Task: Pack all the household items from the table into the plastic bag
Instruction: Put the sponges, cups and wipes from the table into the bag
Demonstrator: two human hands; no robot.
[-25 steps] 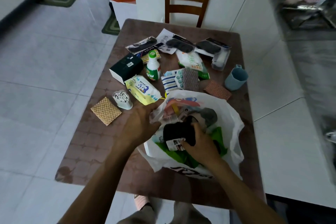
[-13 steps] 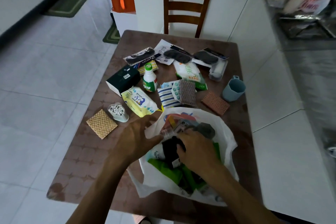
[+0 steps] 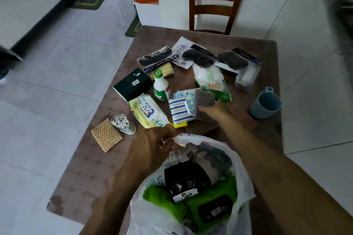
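A white plastic bag (image 3: pixel 242 179) stands open at the table's near edge, with a black packet (image 3: pixel 186 179) and green packs inside. My left hand (image 3: pixel 152 147) pinches the bag's rim at its far left side. My right hand (image 3: pixel 214 109) reaches over the bag to a grey-brown scouring pad pack (image 3: pixel 205 99) in the middle of the table, fingers touching it. Around it lie a blue-striped cloth pack (image 3: pixel 178 109), a yellow wipes pack (image 3: pixel 147 109), a green-capped bottle (image 3: pixel 161 87) and a dark box (image 3: pixel 132 85).
Sleep masks in packets (image 3: pixel 198 58), a white-green pouch (image 3: pixel 211 80), a clear case (image 3: pixel 246 78) and a blue cup (image 3: pixel 265 104) lie further back and right. A woven coaster (image 3: pixel 106 135) and cotton-swab jar (image 3: pixel 123 124) sit left. A wooden chair (image 3: pixel 215 0) stands behind the brown table (image 3: pixel 80 173).
My right hand has left the black packet in the bag and reached forward to the scouring pad pack. My left hand still holds the bag's rim.
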